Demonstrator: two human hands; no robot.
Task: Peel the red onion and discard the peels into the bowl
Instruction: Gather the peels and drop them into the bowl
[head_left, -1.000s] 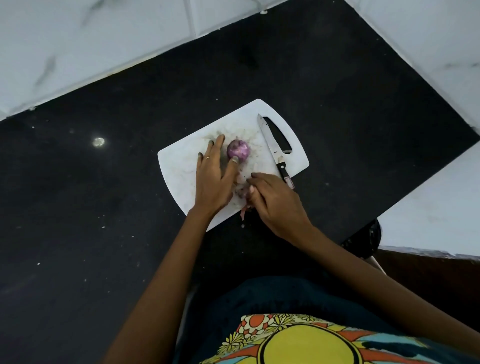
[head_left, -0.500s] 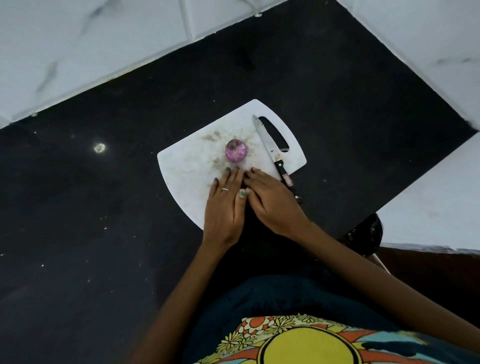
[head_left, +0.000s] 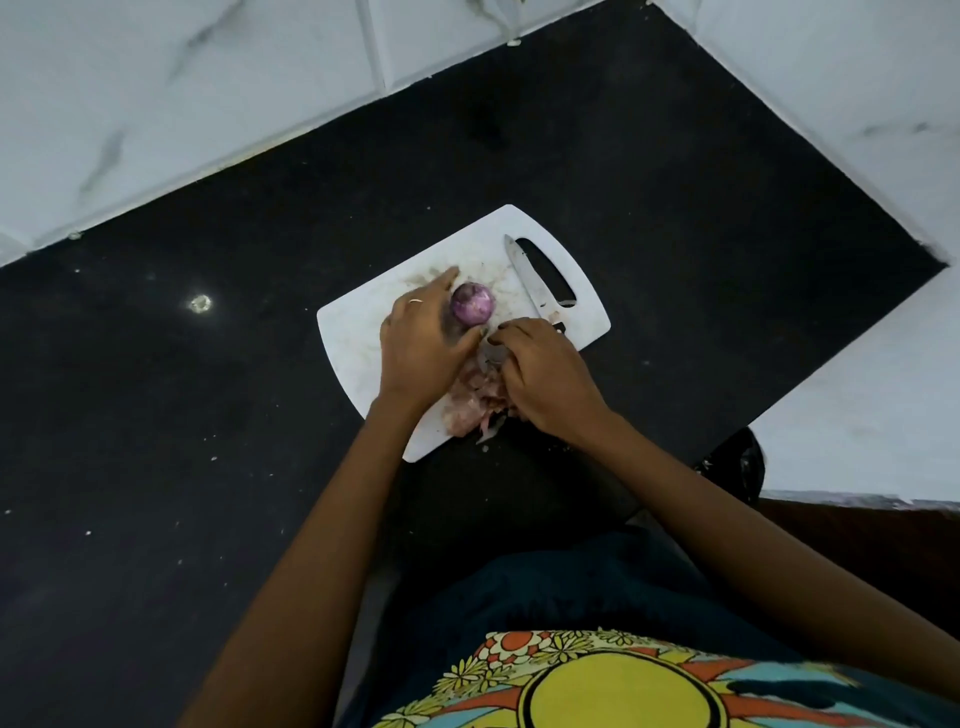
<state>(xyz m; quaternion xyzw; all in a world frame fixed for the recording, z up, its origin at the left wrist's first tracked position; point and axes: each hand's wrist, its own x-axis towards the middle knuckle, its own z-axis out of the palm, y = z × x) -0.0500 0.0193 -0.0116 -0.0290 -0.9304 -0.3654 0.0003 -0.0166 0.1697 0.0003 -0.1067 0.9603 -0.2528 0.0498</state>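
Half a second ago both hands lay together below the red onion; now the left hand is back beside it, grip spread, thumb touching. The right hand pinches peels piled at the cutting board's near edge. Open black counter lies leftward.

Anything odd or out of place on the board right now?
Yes: the peels are piled at the near edge of the cutting board, some hanging off onto the counter. No bowl is in view. The knife lies flat.
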